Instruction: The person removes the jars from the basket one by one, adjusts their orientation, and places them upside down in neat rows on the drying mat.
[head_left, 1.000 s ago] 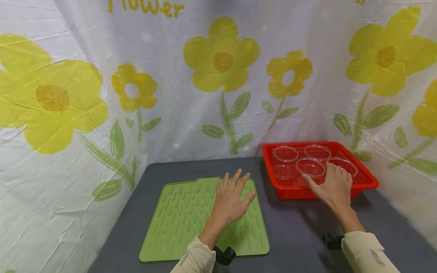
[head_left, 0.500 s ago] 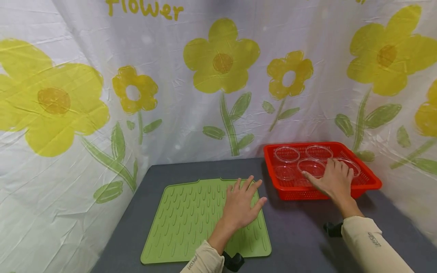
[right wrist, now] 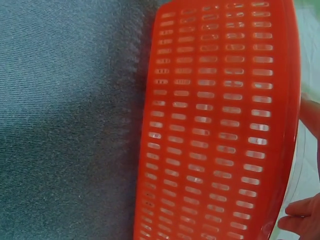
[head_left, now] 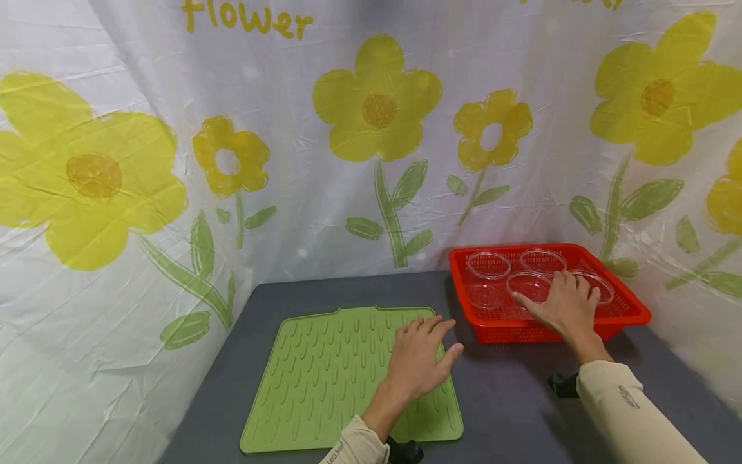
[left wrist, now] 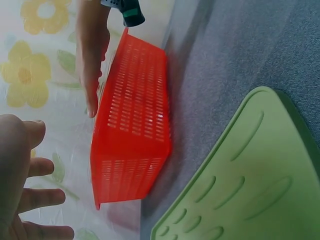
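A red perforated basket [head_left: 501, 332] holds several clear round containers, among them a front middle container [head_left: 529, 274] and a front right container [head_left: 608, 291]. My right hand [head_left: 569, 308] is at the basket's front rim, thumb spread from the fingers. Its fingertips overlap the front right container, and the thumb overlaps the front middle one. In the right wrist view the fingers [right wrist: 302, 215] show just past the basket rim. My left hand [head_left: 416, 361] hovers over the right part of a green ridged mat [head_left: 324, 380], fingers extended and holding nothing.
The dark grey tabletop [head_left: 493, 406] carries the mat at left and the basket at back right. Behind it hangs a white curtain [head_left: 301, 193] printed with yellow flowers. A dark wrist device [head_left: 563, 385] sits beneath my right wrist.
My left hand has moved rightward and a little nearer across the mat. The right hand shifts only slightly at the basket, and the containers keep their places.
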`<action>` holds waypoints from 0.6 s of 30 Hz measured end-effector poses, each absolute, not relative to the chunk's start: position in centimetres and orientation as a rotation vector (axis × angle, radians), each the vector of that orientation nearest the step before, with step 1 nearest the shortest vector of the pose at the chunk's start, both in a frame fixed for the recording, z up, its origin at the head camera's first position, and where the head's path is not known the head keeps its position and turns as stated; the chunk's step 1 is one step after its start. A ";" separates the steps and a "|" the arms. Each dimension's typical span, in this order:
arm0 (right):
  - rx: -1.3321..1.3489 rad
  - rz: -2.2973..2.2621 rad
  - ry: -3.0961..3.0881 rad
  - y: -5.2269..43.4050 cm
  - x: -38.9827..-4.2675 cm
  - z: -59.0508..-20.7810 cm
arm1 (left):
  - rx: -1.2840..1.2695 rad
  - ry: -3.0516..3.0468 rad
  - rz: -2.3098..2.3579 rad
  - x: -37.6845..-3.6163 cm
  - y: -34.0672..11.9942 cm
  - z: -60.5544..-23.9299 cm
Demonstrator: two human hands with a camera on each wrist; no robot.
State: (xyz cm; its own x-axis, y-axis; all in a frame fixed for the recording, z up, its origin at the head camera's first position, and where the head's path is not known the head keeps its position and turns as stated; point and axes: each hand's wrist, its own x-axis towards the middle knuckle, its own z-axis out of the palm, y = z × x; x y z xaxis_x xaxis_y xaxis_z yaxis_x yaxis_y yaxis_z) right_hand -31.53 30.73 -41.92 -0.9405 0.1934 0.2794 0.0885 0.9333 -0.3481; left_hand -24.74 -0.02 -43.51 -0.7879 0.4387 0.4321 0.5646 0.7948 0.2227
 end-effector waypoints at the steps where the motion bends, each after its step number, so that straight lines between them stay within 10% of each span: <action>1: -0.209 0.478 -2.787 30.7 -31.7 -41.9 | -0.763 -2.626 -0.485 -24.7 -0.1 -43.5; 18: -0.220 0.497 -2.870 30.7 -32.5 -41.8 | -0.763 -2.630 -0.462 -24.4 0.3 -43.6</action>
